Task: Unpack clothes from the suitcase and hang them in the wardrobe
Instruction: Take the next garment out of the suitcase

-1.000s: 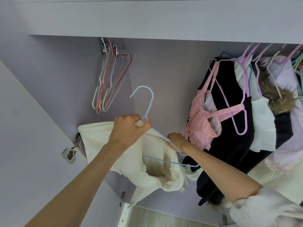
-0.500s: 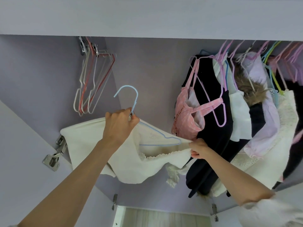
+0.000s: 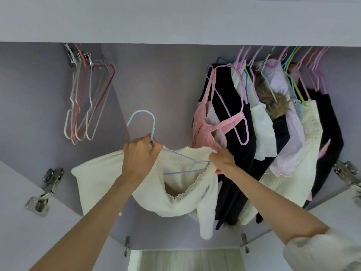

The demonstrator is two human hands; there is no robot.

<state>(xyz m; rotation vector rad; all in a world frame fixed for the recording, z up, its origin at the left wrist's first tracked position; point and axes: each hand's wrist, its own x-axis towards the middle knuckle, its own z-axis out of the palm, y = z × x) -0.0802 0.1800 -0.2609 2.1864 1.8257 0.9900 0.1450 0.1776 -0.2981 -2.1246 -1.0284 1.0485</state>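
A cream knit top [image 3: 101,184] hangs loosely on a light blue wire hanger [image 3: 143,119] in front of the open wardrobe. My left hand [image 3: 139,159] grips the hanger's neck together with the top's fabric, hook pointing up. My right hand [image 3: 222,160] pinches the top's lace-edged neckline at the hanger's right end. The hook is free of the rail, which is hidden behind the wardrobe's top edge.
Several empty wire hangers [image 3: 88,102] hang at the upper left. To the right hangs a row of clothes: a pink camisole [image 3: 203,132], black garments [image 3: 234,173], white and lilac pieces, a fur trim [image 3: 273,100]. Metal hinges [image 3: 42,198] sit on the open doors.
My right hand pulled the top's neckline up and rightward over the hanger's right end. The view shifted, bringing more of the hanging clothes into sight.
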